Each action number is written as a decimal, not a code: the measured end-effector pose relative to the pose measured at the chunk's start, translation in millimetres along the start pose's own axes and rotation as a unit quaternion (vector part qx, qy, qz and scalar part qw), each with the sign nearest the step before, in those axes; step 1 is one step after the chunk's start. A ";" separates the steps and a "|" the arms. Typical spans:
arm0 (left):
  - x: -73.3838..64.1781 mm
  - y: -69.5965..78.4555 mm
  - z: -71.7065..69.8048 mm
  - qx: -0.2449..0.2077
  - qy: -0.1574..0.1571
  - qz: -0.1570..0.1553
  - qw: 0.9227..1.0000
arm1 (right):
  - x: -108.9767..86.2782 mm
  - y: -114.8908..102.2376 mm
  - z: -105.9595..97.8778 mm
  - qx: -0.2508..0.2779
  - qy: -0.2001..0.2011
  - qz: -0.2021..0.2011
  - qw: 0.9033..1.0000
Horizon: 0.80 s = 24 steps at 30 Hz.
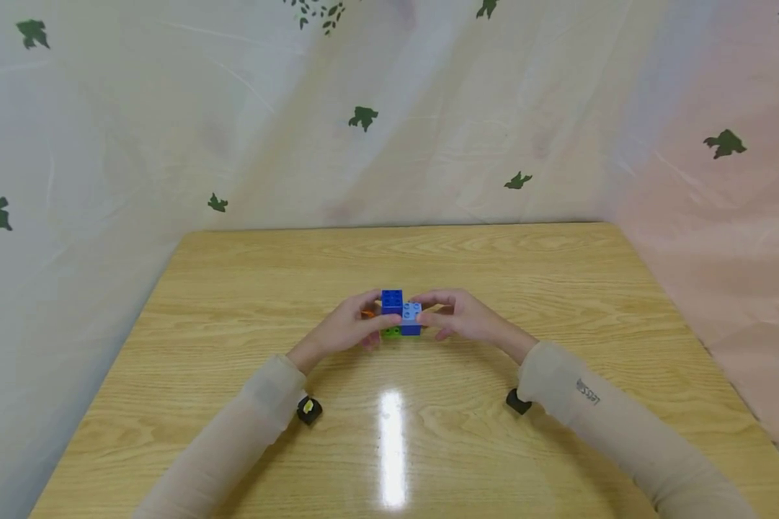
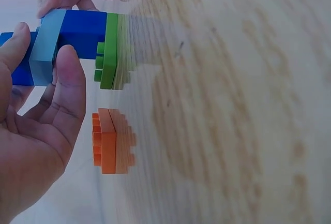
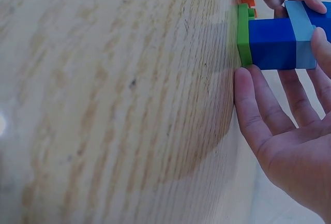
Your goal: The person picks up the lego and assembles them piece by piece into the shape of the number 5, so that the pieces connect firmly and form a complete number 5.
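Observation:
A toy brick stack stands at the table's middle. At its bottom is a green plate (image 2: pixel 110 53) with studs, bearing a dark blue brick (image 3: pixel 272 44) at its right end. A light blue brick (image 1: pixel 411 311) lies across that, and an upper dark blue brick (image 1: pixel 392 298) sits on its left part. My left hand (image 1: pixel 350 324) holds the upper dark blue brick between thumb and fingers. My right hand (image 1: pixel 460 315) pinches the light blue brick's right end, its lower fingers spread close to the table. An orange brick (image 2: pixel 106 141) stands apart from the stack, beside my left hand.
The wooden table (image 1: pixel 467 447) ends at a pale cloth wall (image 1: pixel 428 158) with green leaf shapes. Black wrist devices sit by the left cuff (image 1: pixel 309 409) and the right cuff (image 1: pixel 519 401). A light reflection (image 1: pixel 392 447) shines on the tabletop.

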<state>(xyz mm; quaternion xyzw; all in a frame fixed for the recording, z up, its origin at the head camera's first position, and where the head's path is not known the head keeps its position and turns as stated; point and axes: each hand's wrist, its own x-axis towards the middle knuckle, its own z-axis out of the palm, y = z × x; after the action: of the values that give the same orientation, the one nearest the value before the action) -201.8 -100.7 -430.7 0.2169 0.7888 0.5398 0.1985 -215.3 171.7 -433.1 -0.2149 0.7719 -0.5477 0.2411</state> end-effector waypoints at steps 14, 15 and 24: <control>0.9 -1.2 2.0 0.001 0.005 0.003 1.000 | 0.8 2.7 -1.2 0.003 -0.001 -0.001 1.000; 1.1 -0.9 2.2 0.001 0.006 0.001 1.000 | 1.0 2.9 -1.5 0.002 -0.001 -0.001 1.000; 1.2 2.9 -7.3 0.020 0.002 -0.007 1.000 | 1.3 1.9 -3.9 0.001 -0.004 -0.005 1.000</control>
<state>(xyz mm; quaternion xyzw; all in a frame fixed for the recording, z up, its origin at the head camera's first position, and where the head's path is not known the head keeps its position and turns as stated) -206.5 -104.6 -425.6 0.2145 0.8013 0.5231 0.1958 -218.8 174.4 -434.0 -0.2204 0.7696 -0.5484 0.2415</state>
